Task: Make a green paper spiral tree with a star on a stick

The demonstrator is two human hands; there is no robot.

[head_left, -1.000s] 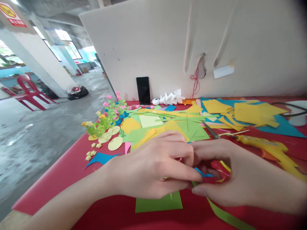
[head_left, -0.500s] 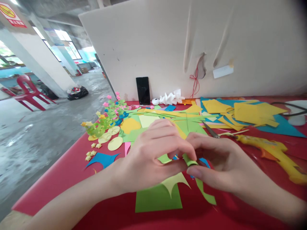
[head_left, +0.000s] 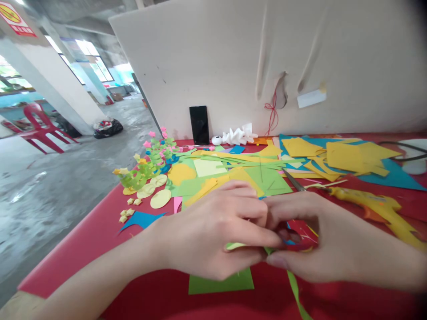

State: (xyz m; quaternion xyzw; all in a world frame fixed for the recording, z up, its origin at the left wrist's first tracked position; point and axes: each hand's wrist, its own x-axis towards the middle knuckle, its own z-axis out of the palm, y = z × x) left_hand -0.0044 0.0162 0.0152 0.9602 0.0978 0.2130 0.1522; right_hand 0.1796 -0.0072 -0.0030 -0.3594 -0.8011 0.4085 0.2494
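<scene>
A narrow green paper strip (head_left: 295,291) hangs down from between my hands, its upper part mostly hidden by fingers. My left hand (head_left: 223,229) is closed, thumb and index finger pinching the strip's upper part. Opposite it, my right hand (head_left: 300,235) pinches the same strip, its thumb close to the left fingertips. Below my left hand lies a green paper square (head_left: 220,282) on the red tabletop. Scissors (head_left: 293,180) lie behind my right hand, partly covered by it. To the right rests a yellow glue gun (head_left: 367,200).
Paper-flower stems (head_left: 150,160) stand at the left, near pale yellow paper discs (head_left: 160,198), small folded stars (head_left: 126,213) and a blue paper scrap (head_left: 142,220). Yellow sheets (head_left: 356,158) lie at the back right. A black phone (head_left: 199,125) leans against the white board (head_left: 227,58).
Both hands have moved slightly down and closer together. The rolled top of the green strip is now covered by my fingers, and its loose tail hangs lower.
</scene>
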